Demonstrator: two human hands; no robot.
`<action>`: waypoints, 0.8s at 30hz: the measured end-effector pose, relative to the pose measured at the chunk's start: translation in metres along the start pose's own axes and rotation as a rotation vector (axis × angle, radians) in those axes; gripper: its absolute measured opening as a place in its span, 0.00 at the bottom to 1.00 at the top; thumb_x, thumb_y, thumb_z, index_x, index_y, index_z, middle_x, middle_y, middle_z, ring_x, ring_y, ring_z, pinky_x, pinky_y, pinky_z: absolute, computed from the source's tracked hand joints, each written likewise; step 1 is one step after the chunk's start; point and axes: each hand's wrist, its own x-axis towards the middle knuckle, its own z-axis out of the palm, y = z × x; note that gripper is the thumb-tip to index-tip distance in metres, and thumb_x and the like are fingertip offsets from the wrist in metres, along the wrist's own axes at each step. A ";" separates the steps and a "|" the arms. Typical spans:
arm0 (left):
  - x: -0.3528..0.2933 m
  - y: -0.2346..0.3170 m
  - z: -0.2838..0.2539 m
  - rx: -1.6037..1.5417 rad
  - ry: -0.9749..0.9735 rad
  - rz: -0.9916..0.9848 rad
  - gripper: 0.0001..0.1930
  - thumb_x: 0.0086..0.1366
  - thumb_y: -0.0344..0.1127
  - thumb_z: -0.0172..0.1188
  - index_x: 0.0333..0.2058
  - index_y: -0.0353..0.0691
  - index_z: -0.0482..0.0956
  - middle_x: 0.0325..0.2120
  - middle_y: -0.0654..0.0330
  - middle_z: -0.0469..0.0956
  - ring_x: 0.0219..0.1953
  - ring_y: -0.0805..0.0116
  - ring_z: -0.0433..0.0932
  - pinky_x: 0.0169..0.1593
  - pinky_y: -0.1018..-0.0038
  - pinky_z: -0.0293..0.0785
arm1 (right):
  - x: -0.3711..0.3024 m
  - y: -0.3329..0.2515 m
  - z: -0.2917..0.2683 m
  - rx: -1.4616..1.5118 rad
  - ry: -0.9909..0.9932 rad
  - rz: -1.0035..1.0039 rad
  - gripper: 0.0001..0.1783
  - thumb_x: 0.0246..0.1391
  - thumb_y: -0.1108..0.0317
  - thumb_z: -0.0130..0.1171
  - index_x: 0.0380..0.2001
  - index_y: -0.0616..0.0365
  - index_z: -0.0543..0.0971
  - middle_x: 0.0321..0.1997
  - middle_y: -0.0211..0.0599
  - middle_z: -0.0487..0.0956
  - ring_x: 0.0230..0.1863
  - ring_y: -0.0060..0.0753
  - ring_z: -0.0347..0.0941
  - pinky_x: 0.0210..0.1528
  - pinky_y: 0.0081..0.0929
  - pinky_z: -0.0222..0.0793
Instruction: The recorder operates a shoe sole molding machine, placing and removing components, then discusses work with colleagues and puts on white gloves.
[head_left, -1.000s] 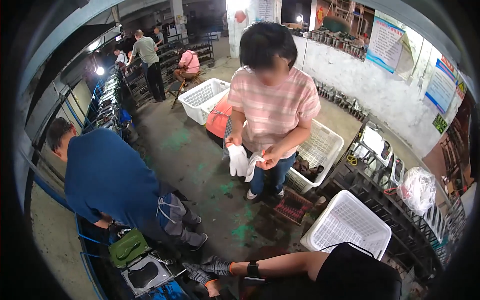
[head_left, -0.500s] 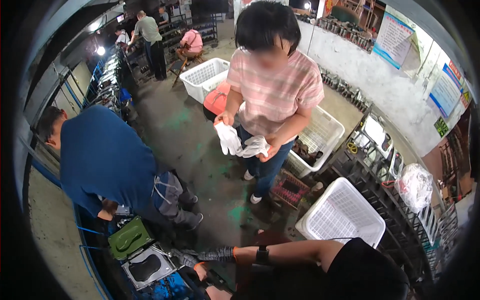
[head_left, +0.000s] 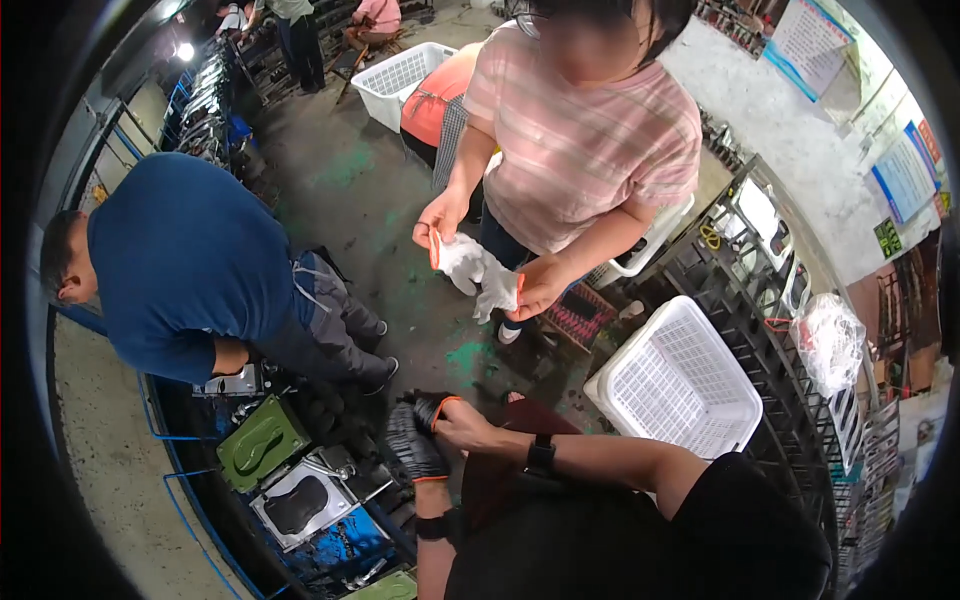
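My left hand (head_left: 416, 445) wears a dark grey striped glove with an orange cuff and points away from me. Its fingers press against a second dark glove (head_left: 428, 408) at my right hand (head_left: 465, 424). That glove's orange cuff lies well forward of my right wrist, leaving the skin behind it bare. My right fingers are hidden in or behind the glove. Across from me, a co-worker in a pink striped shirt (head_left: 590, 140) holds a pair of white gloves (head_left: 478, 272) by their orange cuffs.
An open green mould (head_left: 262, 442) and a metal mould with a dark sole shape (head_left: 297, 503) lie at lower left. Beyond them bends a co-worker in blue (head_left: 190, 260). A white crate (head_left: 685, 385) stands at right, beside a dark metal rack (head_left: 790, 400).
My hands have risen from beside the moulds and come together. The right glove's cuff is now farther from my wristwatch. The co-worker in pink is closer, with the white gloves held differently.
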 end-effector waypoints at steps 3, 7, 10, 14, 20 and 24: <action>-0.018 0.021 0.068 -0.317 0.006 -0.233 0.19 0.81 0.35 0.51 0.64 0.37 0.76 0.57 0.55 0.81 0.58 0.62 0.79 0.67 0.66 0.73 | 0.017 0.025 0.001 -0.186 0.281 0.005 0.16 0.62 0.62 0.57 0.37 0.66 0.82 0.43 0.63 0.83 0.42 0.70 0.80 0.42 0.57 0.75; -0.011 0.024 0.067 -0.477 0.031 -0.398 0.21 0.80 0.30 0.50 0.69 0.37 0.72 0.60 0.55 0.78 0.59 0.63 0.78 0.68 0.67 0.73 | 0.064 0.055 -0.015 -0.392 0.363 0.070 0.18 0.57 0.57 0.62 0.32 0.64 0.86 0.36 0.62 0.85 0.36 0.66 0.84 0.37 0.58 0.79; -0.026 0.059 0.083 0.408 -0.297 -0.222 0.27 0.78 0.23 0.49 0.74 0.36 0.64 0.68 0.52 0.73 0.66 0.64 0.74 0.69 0.70 0.72 | 0.077 0.065 -0.024 -0.314 0.381 0.267 0.20 0.54 0.54 0.65 0.33 0.65 0.87 0.31 0.62 0.85 0.36 0.65 0.85 0.40 0.55 0.81; -0.011 0.090 0.081 -0.363 -0.188 -0.640 0.28 0.77 0.25 0.50 0.74 0.36 0.63 0.71 0.53 0.70 0.68 0.61 0.73 0.72 0.70 0.68 | 0.084 0.053 -0.038 -0.337 0.429 0.213 0.21 0.54 0.54 0.65 0.32 0.65 0.87 0.31 0.60 0.85 0.35 0.65 0.84 0.42 0.55 0.81; -0.075 0.120 0.025 0.705 -0.250 -0.600 0.28 0.77 0.43 0.57 0.70 0.39 0.71 0.71 0.57 0.72 0.71 0.58 0.71 0.76 0.61 0.62 | 0.092 0.061 -0.053 -0.387 0.534 0.150 0.20 0.53 0.55 0.66 0.28 0.65 0.86 0.28 0.61 0.83 0.34 0.64 0.83 0.42 0.55 0.80; -0.020 0.137 0.084 1.113 -0.682 -0.196 0.29 0.80 0.46 0.41 0.75 0.43 0.63 0.77 0.59 0.60 0.77 0.63 0.59 0.79 0.59 0.50 | 0.104 0.062 -0.065 -0.326 0.428 0.004 0.20 0.55 0.56 0.66 0.31 0.68 0.85 0.28 0.64 0.82 0.34 0.69 0.81 0.40 0.54 0.79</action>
